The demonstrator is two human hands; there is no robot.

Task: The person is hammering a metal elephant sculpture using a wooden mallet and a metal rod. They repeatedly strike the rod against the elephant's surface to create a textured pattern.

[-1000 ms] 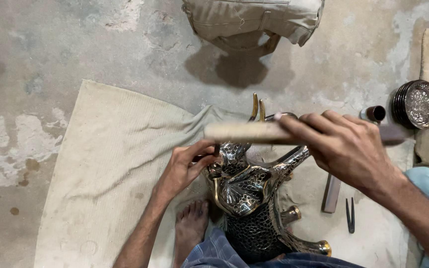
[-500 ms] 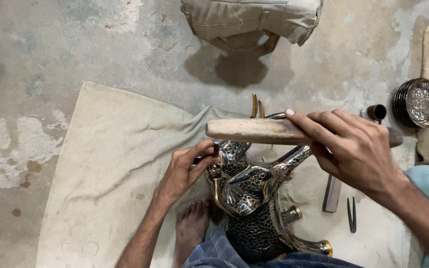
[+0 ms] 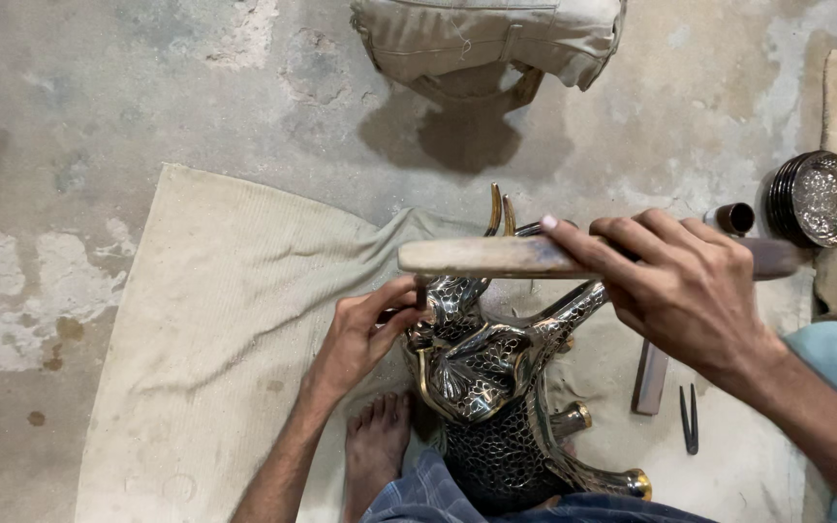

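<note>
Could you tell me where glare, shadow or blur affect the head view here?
Head view: bright glare on the polished metal animal figure; a soft shadow on the floor under the folded cloth bundle; the right hand and wooden stick look sharp enough.

left hand [image 3: 360,334] fingers pinched low; right hand [image 3: 680,286] clenched, raised

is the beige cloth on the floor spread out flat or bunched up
Mostly spread flat. The beige cloth lies open across the concrete floor, wrinkling only near the metal animal figure.
</note>
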